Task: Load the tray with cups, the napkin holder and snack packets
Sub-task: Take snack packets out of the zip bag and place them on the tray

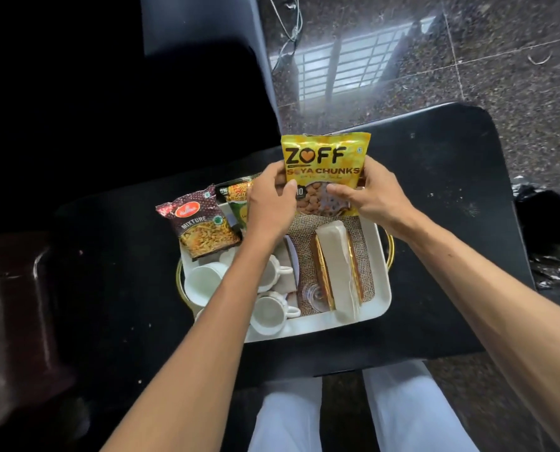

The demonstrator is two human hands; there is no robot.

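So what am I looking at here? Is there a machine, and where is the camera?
There is no machine: a person works with bare hands, and the single picture comes from a camera on their head, looking down past their arms. The left hand and right hand together hold a yellow Zoff soya chunks packet upright at the far end of a white tray, which sits on a black table. In the tray are white cups on the left and a napkin holder with white napkins on the right. A Haldiram's Mixture packet lies at the tray's far left corner, beside a green packet.
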